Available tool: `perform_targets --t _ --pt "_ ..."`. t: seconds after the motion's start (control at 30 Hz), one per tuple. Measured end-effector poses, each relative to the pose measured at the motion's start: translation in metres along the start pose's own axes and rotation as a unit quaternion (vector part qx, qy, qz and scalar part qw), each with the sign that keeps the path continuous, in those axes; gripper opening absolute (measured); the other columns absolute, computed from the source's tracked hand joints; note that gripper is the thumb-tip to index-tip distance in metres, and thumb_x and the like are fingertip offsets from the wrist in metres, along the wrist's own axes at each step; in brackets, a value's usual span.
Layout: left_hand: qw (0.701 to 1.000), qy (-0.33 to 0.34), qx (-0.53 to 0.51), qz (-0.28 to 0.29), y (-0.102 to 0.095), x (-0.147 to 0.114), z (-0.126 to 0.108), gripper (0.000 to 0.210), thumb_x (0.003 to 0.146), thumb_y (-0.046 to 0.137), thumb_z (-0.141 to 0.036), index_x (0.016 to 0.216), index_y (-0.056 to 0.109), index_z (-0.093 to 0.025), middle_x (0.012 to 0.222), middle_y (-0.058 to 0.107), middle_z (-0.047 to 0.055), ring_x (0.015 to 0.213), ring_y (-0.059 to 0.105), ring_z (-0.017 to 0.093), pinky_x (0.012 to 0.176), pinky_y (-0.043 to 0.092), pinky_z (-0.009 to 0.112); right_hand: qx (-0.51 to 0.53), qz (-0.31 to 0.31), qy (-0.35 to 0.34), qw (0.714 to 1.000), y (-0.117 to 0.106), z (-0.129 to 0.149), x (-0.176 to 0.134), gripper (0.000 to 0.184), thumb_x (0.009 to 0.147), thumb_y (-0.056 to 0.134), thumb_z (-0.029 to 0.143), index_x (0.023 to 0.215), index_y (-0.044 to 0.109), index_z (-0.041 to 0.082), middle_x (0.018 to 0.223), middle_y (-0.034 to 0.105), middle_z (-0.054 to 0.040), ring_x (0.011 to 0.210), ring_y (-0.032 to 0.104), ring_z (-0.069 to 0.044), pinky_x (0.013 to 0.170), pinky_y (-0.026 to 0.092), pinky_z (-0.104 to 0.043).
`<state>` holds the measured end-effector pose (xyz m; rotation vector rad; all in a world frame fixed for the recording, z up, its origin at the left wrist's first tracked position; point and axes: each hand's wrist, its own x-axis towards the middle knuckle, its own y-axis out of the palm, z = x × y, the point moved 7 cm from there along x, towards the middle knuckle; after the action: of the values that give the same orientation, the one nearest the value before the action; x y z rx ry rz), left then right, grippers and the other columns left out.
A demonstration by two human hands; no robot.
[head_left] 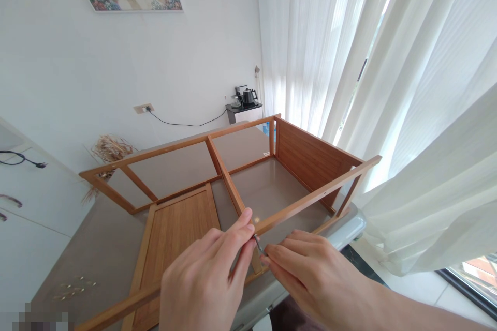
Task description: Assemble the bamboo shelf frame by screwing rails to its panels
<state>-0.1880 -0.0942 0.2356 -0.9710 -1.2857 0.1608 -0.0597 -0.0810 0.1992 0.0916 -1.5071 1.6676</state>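
- Right hand (pixel 306 261) pinches a slim metal tool (pixel 260 245) at the wooden frame (pixel 225 176).
- Left hand (pixel 207 271) pinches its far end.
- Frame borders the table's (pixel 104 248) near edge, its bays open.

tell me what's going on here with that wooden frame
A person is working with both hands on the wooden frame set on the table. The right hand pinches a thin metal rod at the joint where the crossbar meets the near rail, and the fingers of the left hand are at that same joint. One panel stands at the frame's far right end. Small metal pieces lie to the left.
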Motion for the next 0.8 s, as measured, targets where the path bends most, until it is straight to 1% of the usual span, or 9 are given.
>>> perform_targets --t 0.1,0.23,0.33,0.4,0.5,0.63,0.8 --pt "1.000 -0.005 -0.001 -0.004 0.000 -0.001 0.002 0.010 0.095 0.058 -0.021 0.099 0.066 -0.025 0.112 0.075 -0.008 0.069 0.070 0.008 0.070 0.053 0.021 -0.005 -0.005 -0.004 1.000 0.001 0.001 0.001 0.033 0.104 0.039 0.015 0.072 0.050 0.018 0.064 0.052 0.0019 0.057 0.042 -0.011 0.057 0.035 -0.027" --pt "1.000 -0.008 -0.004 0.019 0.003 -0.006 0.004 0.013 0.093 0.061 -0.022 0.105 0.065 -0.026 0.114 0.074 -0.007 0.073 0.070 0.008 0.073 0.054 0.020 -0.020 -0.023 -0.022 0.999 0.003 0.003 -0.001 0.032 0.103 0.038 0.013 0.075 0.050 0.018 0.067 0.053 0.0015 0.057 0.042 -0.011 0.057 0.034 -0.027" --pt "1.000 -0.014 -0.008 0.023 0.003 -0.007 0.005 0.014 0.093 0.063 -0.022 0.105 0.065 -0.027 0.115 0.074 -0.007 0.076 0.071 0.008 0.075 0.054 0.020 -0.042 -0.033 -0.036 0.998 0.003 0.004 -0.004 0.030 0.101 0.042 0.010 0.074 0.050 0.018 0.068 0.053 0.0015 0.058 0.040 -0.012 0.056 0.033 -0.028" --pt "1.000 -0.016 -0.009 0.019 0.003 -0.006 0.005 0.012 0.093 0.062 -0.022 0.104 0.065 -0.026 0.115 0.074 -0.007 0.076 0.071 0.008 0.075 0.054 0.020 -0.037 -0.032 -0.035 0.998 0.003 0.004 -0.005 0.028 0.101 0.043 0.010 0.074 0.050 0.018 0.068 0.053 0.0016 0.058 0.041 -0.012 0.057 0.033 -0.027" --pt "1.000 -0.013 -0.009 0.013 0.002 -0.004 0.004 0.011 0.093 0.061 -0.021 0.103 0.066 -0.025 0.113 0.075 -0.006 0.072 0.070 0.008 0.071 0.054 0.020 -0.014 -0.028 -0.019 0.999 0.003 0.003 -0.004 0.029 0.102 0.042 0.011 0.075 0.050 0.018 0.067 0.053 0.0016 0.057 0.042 -0.011 0.057 0.035 -0.026" --pt "1.000 -0.016 -0.011 0.016 0.003 -0.003 0.004 0.011 0.093 0.061 -0.020 0.102 0.066 -0.025 0.112 0.075 -0.005 0.073 0.071 0.009 0.070 0.055 0.021 0.048 -0.028 0.037 0.998 0.006 -0.004 -0.002 0.031 0.102 0.043 0.016 0.073 0.050 0.019 0.064 0.052 0.0022 0.056 0.045 -0.010 0.057 0.036 -0.023" --pt "1.000 -0.009 -0.015 0.007 0.000 -0.002 0.001 0.011 0.093 0.059 -0.019 0.101 0.066 -0.024 0.111 0.076 -0.003 0.074 0.071 0.010 0.069 0.054 0.022 0.151 -0.060 0.102 0.981 0.019 -0.013 -0.006 0.032 0.101 0.049 0.022 0.069 0.049 0.019 0.061 0.047 0.0044 0.053 0.041 -0.007 0.054 0.033 -0.021"
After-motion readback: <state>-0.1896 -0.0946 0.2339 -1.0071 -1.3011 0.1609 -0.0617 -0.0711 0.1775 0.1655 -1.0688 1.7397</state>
